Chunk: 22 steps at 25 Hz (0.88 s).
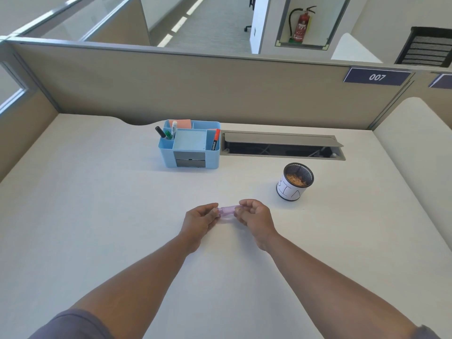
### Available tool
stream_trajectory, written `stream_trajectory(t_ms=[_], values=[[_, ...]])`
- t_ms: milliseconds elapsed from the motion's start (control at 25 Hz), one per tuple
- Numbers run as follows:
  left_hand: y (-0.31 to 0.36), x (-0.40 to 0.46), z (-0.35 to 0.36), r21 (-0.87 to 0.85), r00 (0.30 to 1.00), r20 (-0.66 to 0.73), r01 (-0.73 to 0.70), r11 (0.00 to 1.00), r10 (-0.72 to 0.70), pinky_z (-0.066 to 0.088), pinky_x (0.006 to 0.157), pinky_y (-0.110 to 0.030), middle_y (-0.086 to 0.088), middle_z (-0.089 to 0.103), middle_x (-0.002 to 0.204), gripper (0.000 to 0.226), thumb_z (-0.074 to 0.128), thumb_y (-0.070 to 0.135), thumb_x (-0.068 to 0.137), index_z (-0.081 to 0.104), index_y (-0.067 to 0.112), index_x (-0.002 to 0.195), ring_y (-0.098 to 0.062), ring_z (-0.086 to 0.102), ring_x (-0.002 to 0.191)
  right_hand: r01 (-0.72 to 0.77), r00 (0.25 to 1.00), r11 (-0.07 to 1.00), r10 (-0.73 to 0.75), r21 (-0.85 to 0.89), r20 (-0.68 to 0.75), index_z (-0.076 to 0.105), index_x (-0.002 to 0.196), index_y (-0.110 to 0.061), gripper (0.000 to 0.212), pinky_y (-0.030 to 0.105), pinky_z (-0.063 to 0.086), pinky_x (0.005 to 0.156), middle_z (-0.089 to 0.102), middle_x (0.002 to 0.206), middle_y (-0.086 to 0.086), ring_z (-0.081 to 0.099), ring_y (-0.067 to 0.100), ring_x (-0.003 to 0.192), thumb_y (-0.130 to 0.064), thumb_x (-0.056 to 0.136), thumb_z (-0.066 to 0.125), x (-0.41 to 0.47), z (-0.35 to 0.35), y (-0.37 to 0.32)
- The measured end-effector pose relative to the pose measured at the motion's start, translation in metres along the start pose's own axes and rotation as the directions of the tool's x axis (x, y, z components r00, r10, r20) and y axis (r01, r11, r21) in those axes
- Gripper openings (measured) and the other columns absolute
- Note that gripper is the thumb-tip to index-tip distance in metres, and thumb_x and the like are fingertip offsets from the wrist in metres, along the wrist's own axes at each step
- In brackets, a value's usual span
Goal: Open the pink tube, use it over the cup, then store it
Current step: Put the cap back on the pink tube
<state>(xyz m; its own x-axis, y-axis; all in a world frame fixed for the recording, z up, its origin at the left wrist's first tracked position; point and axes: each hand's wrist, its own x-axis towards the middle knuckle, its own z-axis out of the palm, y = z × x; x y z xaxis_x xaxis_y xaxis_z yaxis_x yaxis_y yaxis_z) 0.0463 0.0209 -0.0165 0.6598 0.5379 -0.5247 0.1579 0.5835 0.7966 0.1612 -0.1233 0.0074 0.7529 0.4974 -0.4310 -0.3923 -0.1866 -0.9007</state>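
Note:
A small translucent pink tube (pixel 227 210) lies level between both hands, just above the white desk. My left hand (pixel 201 219) pinches its left end and my right hand (pixel 254 216) closes over its right end, hiding that end. The black mesh cup (pixel 294 182), wrapped in a white paper label and holding brownish shavings, stands to the right and a little farther back, apart from my hands. A blue desk organiser (pixel 189 144) stands at the back centre.
The organiser holds markers, a white tube and orange sticky notes. An open cable tray (pixel 281 146) is set into the desk behind the cup. Beige partition walls close off the back and sides of the desk.

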Motion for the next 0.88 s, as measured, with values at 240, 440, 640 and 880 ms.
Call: stream_trajectory(t_ms=[240, 440, 640, 880], values=[[0.001, 0.000, -0.004, 0.041, 0.997, 0.074, 0.031, 0.999, -0.034, 0.056, 0.086, -0.015, 0.000, 0.072, 0.119, 0.018, 0.063, 0.012, 0.099, 0.071, 0.016, 0.115, -0.009, 0.070, 0.105, -0.074, 0.997, 0.995, 0.074, 0.065, 0.009, 0.065, 0.108, -0.001, 0.018, 0.041, 0.057, 0.098, 0.068, 0.095, 0.010, 0.070, 0.026, 0.087, 0.003, 0.091, 0.068, 0.000, 0.000, 0.004], [-0.002, 0.000, -0.007, 0.044, 0.999, 0.048, 0.019, 0.999, -0.021, 0.056, 0.087, -0.019, -0.004, 0.074, 0.116, 0.026, 0.067, 0.005, 0.096, 0.070, 0.009, 0.122, -0.014, 0.071, 0.105, -0.090, 0.996, 0.995, 0.090, 0.049, 0.006, 0.067, 0.105, 0.001, 0.019, 0.039, 0.060, 0.092, 0.070, 0.094, 0.012, 0.069, 0.025, 0.081, -0.003, 0.088, 0.075, 0.001, -0.004, 0.003], [-0.001, 0.000, -0.010, 0.027, 0.998, 0.051, 0.026, 0.999, -0.027, 0.058, 0.083, -0.021, -0.005, 0.078, 0.109, 0.024, 0.073, 0.002, 0.089, 0.075, 0.010, 0.112, -0.014, 0.073, 0.095, -0.080, 0.996, 0.997, 0.079, 0.019, 0.031, 0.068, 0.105, 0.003, 0.028, 0.031, 0.061, 0.080, 0.072, 0.089, 0.010, 0.070, 0.021, 0.073, -0.008, 0.084, 0.081, 0.001, -0.007, 0.005], [-0.002, -0.001, -0.017, -0.003, 0.996, 0.076, 0.044, 0.999, -0.044, 0.059, 0.081, -0.021, -0.003, 0.080, 0.103, 0.029, 0.074, -0.004, 0.086, 0.073, 0.009, 0.112, -0.014, 0.075, 0.094, -0.101, 0.994, 0.994, 0.099, 0.042, 0.056, 0.070, 0.103, -0.001, 0.017, 0.033, 0.060, 0.089, 0.072, 0.092, 0.008, 0.072, 0.023, 0.082, 0.002, 0.087, 0.074, 0.001, -0.007, 0.007]])
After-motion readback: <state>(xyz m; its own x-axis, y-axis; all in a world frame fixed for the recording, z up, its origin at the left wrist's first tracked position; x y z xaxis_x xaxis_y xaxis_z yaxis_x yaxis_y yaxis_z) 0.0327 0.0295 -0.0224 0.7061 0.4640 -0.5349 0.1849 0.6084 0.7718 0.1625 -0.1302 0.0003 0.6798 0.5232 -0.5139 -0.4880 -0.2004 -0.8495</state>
